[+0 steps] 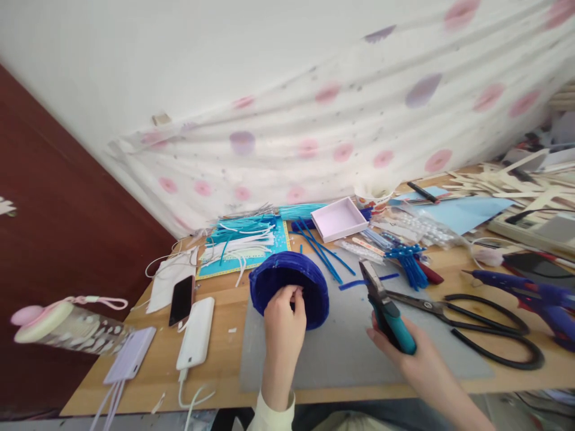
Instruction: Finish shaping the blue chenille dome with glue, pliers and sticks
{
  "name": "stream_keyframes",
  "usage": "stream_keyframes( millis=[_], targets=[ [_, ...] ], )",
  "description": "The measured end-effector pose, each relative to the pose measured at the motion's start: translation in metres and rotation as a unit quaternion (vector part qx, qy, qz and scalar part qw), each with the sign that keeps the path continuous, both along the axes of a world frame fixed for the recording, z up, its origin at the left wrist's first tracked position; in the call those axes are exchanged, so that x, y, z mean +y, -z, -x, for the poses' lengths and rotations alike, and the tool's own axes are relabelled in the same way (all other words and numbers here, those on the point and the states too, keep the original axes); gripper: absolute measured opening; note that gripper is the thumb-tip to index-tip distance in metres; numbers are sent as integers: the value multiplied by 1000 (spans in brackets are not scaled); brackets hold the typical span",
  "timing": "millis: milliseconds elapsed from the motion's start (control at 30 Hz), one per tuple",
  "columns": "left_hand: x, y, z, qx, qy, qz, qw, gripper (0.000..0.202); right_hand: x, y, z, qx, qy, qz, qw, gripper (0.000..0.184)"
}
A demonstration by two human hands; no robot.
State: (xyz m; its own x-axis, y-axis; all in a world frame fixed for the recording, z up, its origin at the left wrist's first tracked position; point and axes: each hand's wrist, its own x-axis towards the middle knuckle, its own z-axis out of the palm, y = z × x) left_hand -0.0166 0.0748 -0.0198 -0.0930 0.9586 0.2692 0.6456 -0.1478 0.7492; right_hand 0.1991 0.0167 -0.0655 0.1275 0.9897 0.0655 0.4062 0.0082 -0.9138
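Observation:
A dark blue bowl-shaped piece (pixel 287 263), apparently built from fuzzy pipe cleaners, rests on the grey mat (pixel 323 359) with its opening tilted towards me. My left hand (pixel 287 311) reaches into that opening, thumb and fingertips pinched together; whatever they grip is too small or hidden to make out. To the right, my right hand (pixel 413 353) grips a pair of pliers (pixel 386 311) by the teal and black handles, jaws pointing up and away. A short blue strip (pixel 368 281) lies behind the pliers' jaws. Large black-handled scissors (pixel 449 308) lie just right of the pliers.
Blue and white pipe cleaners (pixel 245 230) lie at the back, near a shallow pale box (pixel 340 220). On the left are a phone (pixel 182 301), a white power bank (pixel 196 333) and a bottle (pixel 81 326). A blue glue gun (pixel 525 287) lies at right.

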Motion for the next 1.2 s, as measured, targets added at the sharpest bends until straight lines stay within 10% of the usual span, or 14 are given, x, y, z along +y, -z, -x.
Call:
stream_keyframes(
  millis=[333, 567, 1200],
  targets=[
    [-17, 17, -14, -6, 14, -141, 990, 21, -6, -1, -1, 1, -28, 8, 1000, 32],
    [-46, -8, -26, -111, 103, -135, 979, 27, -16, -21, 10, 2, -28, 6, 1000, 34],
    [-54, -29, -34, 180, 123, -276, 936, 14, -28, -31, 7, -110, -47, -56, 991, 15]
  ],
)
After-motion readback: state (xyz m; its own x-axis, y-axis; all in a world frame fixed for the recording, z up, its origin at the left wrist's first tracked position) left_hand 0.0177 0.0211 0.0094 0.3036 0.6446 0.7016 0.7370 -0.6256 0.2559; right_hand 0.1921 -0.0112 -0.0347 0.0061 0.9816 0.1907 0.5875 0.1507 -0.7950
